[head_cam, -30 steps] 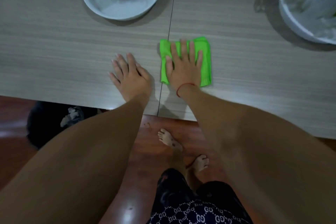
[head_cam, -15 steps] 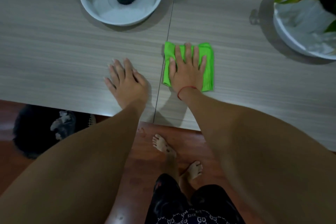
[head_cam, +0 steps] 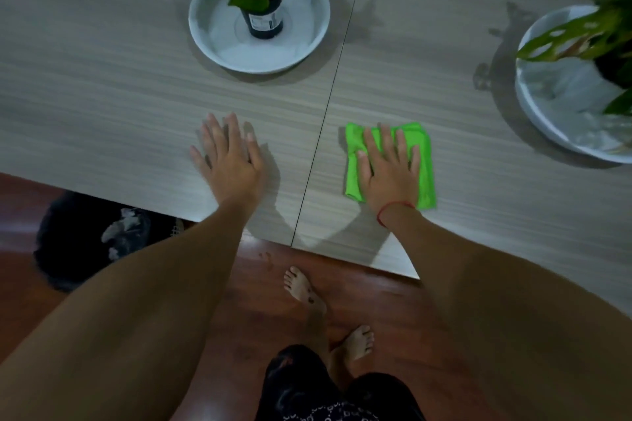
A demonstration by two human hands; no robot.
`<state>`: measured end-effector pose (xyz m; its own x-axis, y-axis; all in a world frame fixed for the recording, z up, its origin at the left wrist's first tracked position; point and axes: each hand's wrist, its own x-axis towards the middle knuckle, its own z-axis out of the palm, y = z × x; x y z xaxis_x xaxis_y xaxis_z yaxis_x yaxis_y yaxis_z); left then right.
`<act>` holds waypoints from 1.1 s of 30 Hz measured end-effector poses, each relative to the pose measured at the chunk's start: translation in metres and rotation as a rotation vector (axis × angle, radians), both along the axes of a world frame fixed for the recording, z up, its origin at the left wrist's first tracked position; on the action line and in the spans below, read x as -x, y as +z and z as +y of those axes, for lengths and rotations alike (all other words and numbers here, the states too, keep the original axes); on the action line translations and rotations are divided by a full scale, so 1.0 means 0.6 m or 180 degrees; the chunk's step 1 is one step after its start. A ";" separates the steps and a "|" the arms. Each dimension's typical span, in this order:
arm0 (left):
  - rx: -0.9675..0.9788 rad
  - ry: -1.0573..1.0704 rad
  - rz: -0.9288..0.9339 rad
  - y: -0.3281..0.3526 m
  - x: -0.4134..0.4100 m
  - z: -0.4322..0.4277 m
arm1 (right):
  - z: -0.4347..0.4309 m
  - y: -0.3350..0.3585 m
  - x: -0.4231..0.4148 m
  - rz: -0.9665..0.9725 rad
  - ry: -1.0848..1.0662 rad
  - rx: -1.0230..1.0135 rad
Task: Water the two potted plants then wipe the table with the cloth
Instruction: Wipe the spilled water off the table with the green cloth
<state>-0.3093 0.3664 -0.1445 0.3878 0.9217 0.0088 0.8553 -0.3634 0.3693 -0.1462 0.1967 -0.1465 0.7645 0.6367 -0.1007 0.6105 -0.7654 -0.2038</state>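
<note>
A folded bright green cloth (head_cam: 352,161) lies flat on the pale wood-grain table (head_cam: 102,85), just right of the table's seam. My right hand (head_cam: 388,169) presses flat on it with fingers spread. My left hand (head_cam: 229,159) rests palm down on the bare table left of the seam, fingers apart, holding nothing. A small leafy plant in a dark pot (head_cam: 263,15) stands in a white saucer (head_cam: 307,34) at the back centre. A second plant (head_cam: 588,37) with holed leaves sits in a white saucer (head_cam: 554,120) at the right edge.
The table's front edge runs diagonally just below my hands, with red-brown floor (head_cam: 393,311) and my bare feet beneath. A dark bundle (head_cam: 78,243) lies on the floor under the table at the left. Wet-looking marks show beside the right saucer.
My right hand has slid the cloth to the right, away from the seam. My left hand stays flat on the table. The view has tilted up, showing more of both plants.
</note>
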 end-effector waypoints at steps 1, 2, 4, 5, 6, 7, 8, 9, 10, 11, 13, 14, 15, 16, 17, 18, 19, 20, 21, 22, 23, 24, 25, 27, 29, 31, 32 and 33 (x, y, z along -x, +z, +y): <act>-0.0039 0.0027 0.0054 -0.001 0.007 0.017 | 0.013 0.000 -0.003 0.0001 -0.0136 0.0032; -0.0006 0.0062 0.0090 -0.003 0.014 0.030 | 0.026 0.000 -0.005 0.0035 -0.0268 0.0020; 0.0137 0.0120 0.0114 -0.007 0.023 0.039 | 0.057 -0.001 -0.012 0.0059 -0.0393 -0.0009; 0.0168 0.0117 0.0121 -0.009 0.024 0.036 | 0.075 -0.001 -0.018 0.0032 -0.0382 0.0006; 0.0170 0.0095 0.0129 -0.010 0.021 0.035 | 0.095 -0.002 -0.026 0.0002 -0.0355 0.0027; 0.0181 0.0081 0.0133 -0.010 0.019 0.034 | 0.116 -0.003 -0.032 -0.0013 -0.0312 0.0046; 0.0188 0.0085 0.0131 -0.011 0.019 0.035 | 0.135 -0.004 -0.034 -0.0015 -0.0243 0.0069; 0.0176 0.0099 0.0122 -0.011 0.020 0.037 | 0.153 -0.004 -0.036 -0.0024 -0.0162 0.0088; 0.0161 0.0100 0.0117 -0.012 0.021 0.039 | 0.169 -0.005 -0.036 -0.0032 -0.0092 0.0085; 0.0169 0.0087 0.0116 -0.013 0.022 0.040 | 0.183 -0.007 -0.035 -0.0035 -0.0042 0.0062; 0.0206 0.0070 0.0099 -0.015 0.022 0.042 | 0.204 -0.010 -0.027 -0.0038 0.0043 0.0030; 0.0200 0.0080 0.0084 -0.016 0.023 0.043 | 0.214 -0.010 -0.018 -0.0042 0.0121 0.0034; 0.0185 0.0097 0.0052 -0.016 0.023 0.044 | 0.225 -0.009 -0.005 -0.0028 0.0229 0.0030; 0.0168 0.0112 0.0004 -0.016 0.022 0.045 | 0.236 -0.007 0.013 0.0006 0.0356 0.0006; 0.0160 0.0117 -0.0045 -0.017 0.021 0.047 | 0.244 -0.004 0.034 0.0046 0.0487 -0.0025; 0.0157 0.0104 -0.0094 -0.018 0.021 0.048 | 0.247 -0.003 0.058 0.0072 0.0597 -0.0056; 0.0155 0.0072 -0.0164 -0.017 0.022 0.049 | 0.245 -0.004 0.081 0.0086 0.0685 -0.0087; 0.0139 0.0048 -0.0277 -0.016 0.025 0.049 | 0.237 -0.006 0.101 0.0107 0.0774 -0.0100; 0.0117 0.0047 -0.0436 -0.014 0.032 0.049 | 0.221 -0.009 0.118 0.0131 0.0887 -0.0094; 0.0110 0.0064 -0.0616 -0.012 0.040 0.049 | 0.199 -0.013 0.131 0.0130 0.1013 -0.0098; 0.0113 0.0089 -0.0774 -0.010 0.048 0.051 | 0.174 -0.016 0.137 0.0082 0.1109 -0.0139; 0.0129 0.0148 -0.0876 -0.007 0.055 0.056 | 0.151 -0.018 0.137 0.0010 0.1135 -0.0217; 0.0159 0.0274 -0.0875 -0.002 0.064 0.061 | 0.130 -0.021 0.133 -0.0045 0.1115 -0.0279; 0.0149 0.0608 -0.0566 0.000 0.092 0.075 | 0.099 -0.025 0.122 -0.0083 0.1050 -0.0306; 0.0001 0.0780 -0.0178 -0.001 0.126 0.094 | 0.088 -0.021 0.123 -0.0064 0.0996 -0.0254; -0.0012 0.0880 0.0004 -0.006 0.143 0.111 | 0.102 -0.013 0.124 -0.0099 0.0832 -0.0266; 0.0002 0.0898 0.0013 -0.010 0.143 0.115 | 0.115 -0.009 0.124 -0.0065 0.0716 -0.0243; -0.0016 0.0881 -0.0005 -0.013 0.140 0.117 | 0.130 -0.007 0.122 -0.0019 0.0601 -0.0210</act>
